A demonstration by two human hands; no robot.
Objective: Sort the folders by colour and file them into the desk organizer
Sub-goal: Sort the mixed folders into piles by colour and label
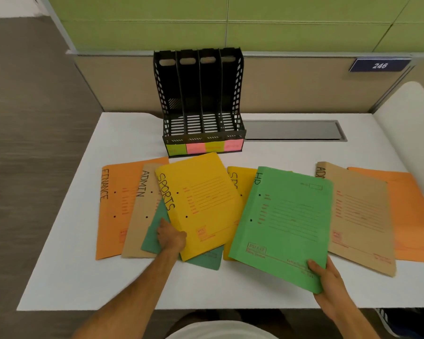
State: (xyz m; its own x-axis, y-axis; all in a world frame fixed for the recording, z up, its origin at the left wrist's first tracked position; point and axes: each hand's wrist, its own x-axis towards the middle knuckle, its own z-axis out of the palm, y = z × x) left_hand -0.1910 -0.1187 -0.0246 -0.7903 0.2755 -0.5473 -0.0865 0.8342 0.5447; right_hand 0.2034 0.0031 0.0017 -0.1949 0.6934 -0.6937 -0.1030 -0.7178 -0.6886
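Four empty slots stand in the desk organizer (199, 99) at upper centre, bare bench (123, 135) around it. Our right hand (327, 277) pinches the green HR folder (283, 223) at lower right; our left hand (170, 237) rests flat on a teal folder (152, 237), mostly hidden under the yellow SPORTS folder (201, 204).

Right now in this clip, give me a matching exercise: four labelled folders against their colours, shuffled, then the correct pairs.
Folders:
1. FINANCE folder
2. ADMIN folder
3. SPORTS folder
4. HR folder

Colours:
A. green
B. yellow
C. orange
D. brown

Pairs: 1-C, 2-D, 3-B, 4-A

The right hand grips the HR folder at its near corner.
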